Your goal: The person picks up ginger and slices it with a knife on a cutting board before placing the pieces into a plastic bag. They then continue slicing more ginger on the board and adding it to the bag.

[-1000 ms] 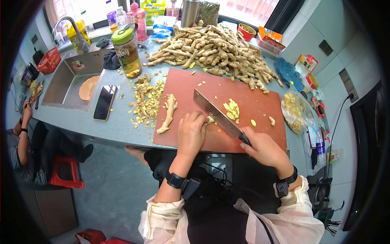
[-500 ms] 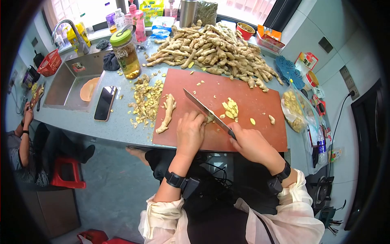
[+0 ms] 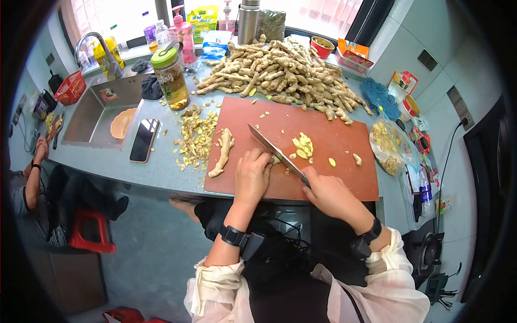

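My right hand (image 3: 334,192) is wrapped round the handle of a kitchen knife (image 3: 269,146), its blade slanting up and left over the reddish-brown cutting board (image 3: 328,126). Bent over a piece of ginger (image 3: 276,160) at the blade's near side, my left hand (image 3: 252,175) pins it to the board; most of the piece is hidden by fingers and blade. Just beyond the knife lies a small pile of pale yellow ginger slices (image 3: 303,145). A whole ginger root (image 3: 222,153) rests along the board's left side, and a small ginger stub (image 3: 357,159) sits at the right.
A large heap of ginger (image 3: 291,70) covers the counter behind the board. Left are ginger scraps (image 3: 195,134), a phone (image 3: 144,141), a green-lidded jar (image 3: 171,81) and the sink (image 3: 89,121). A bagged portion of slices (image 3: 385,142) stands right. Another person (image 3: 35,188) works far left.
The view has tilted slightly, so the counter sits a little lower in the picture. The knife has shifted slightly right relative to the board; my left hand keeps its hold.
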`<state>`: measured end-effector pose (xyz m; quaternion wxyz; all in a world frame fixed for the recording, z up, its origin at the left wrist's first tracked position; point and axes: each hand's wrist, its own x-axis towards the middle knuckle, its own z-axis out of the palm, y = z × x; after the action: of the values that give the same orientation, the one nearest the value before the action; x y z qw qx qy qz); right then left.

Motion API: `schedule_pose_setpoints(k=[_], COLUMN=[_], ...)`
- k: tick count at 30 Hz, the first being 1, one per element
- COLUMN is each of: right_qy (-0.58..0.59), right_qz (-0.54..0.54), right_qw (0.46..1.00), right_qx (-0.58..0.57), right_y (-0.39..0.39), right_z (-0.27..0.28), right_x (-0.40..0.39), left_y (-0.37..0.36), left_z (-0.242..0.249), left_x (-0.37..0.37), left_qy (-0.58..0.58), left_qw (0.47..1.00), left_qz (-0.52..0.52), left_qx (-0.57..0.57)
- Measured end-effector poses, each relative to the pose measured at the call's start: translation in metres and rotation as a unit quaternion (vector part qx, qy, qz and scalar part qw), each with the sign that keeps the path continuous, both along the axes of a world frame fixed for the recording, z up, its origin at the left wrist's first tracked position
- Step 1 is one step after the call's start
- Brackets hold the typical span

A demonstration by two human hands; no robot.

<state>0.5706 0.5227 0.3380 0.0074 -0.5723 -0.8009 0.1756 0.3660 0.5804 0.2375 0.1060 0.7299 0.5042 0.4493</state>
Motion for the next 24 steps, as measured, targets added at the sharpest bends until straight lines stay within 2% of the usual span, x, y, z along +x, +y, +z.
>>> schedule_pose_setpoints(k=[1,5,7,11,24], right_qy=[0.011,0.016,0.099,0.102,0.097], right_qz=[0.013,-0.001,0.012,-0.054,-0.041], right_qw=[0.999,0.999,0.995,0.99,0.99], right_qx=[0.03,0.03,0.017,-0.077,-0.095], right_y=[0.007,0.021,0.02,0.004,-0.003], right_z=[-0.004,-0.006,0.0,0.026,0.039], right_x=[-0.005,-0.01,0.006,0.014,0.02], left_y=[0.0,0.0,0.0,0.001,0.0], left_z=[0.0,-0.003,-0.003,-0.003,-0.004], left_x=[0.0,-0.001,-0.001,-0.001,0.0], left_qy=[0.002,-0.001,-0.019,-0.021,-0.034], left_qw=[1.0,1.0,1.0,1.0,0.999], left_qz=[0.0,0.001,0.001,0.001,-0.003], left_qx=[0.003,0.008,0.024,-0.003,-0.002])
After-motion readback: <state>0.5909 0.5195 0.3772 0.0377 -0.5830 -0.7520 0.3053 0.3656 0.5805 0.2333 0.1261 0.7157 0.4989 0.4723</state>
